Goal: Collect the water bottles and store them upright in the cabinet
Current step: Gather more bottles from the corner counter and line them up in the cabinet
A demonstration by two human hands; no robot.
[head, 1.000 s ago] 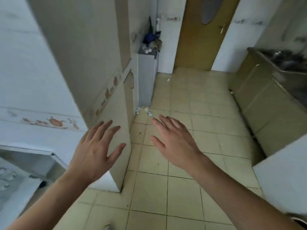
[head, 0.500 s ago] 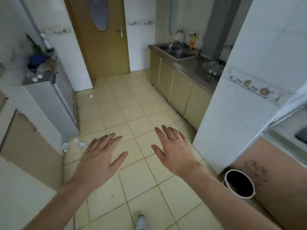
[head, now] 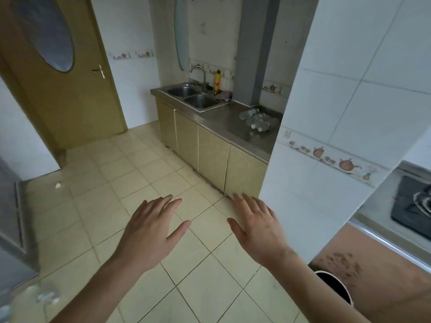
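Observation:
Several clear plastic water bottles [head: 257, 119] lie in a heap on the steel counter [head: 224, 123], right of the double sink and partly hidden by a white tiled pillar. Below the counter runs a row of yellow-green cabinet doors [head: 213, 155], all closed. My left hand [head: 150, 231] and my right hand [head: 258, 226] are held out flat over the floor tiles, fingers spread, holding nothing. Both hands are well short of the counter.
The white tiled pillar [head: 326, 141] stands close on the right, with a black stove top [head: 412, 206] behind it and a dark round bin [head: 335, 287] at its foot. A brown door [head: 60, 73] is at the back left. A grey unit [head: 11, 217] edges the left.
The view has swung right from the left wall and corridor to the sink counter. The bottles on the counter have come into view. Both hands stay open and outstretched.

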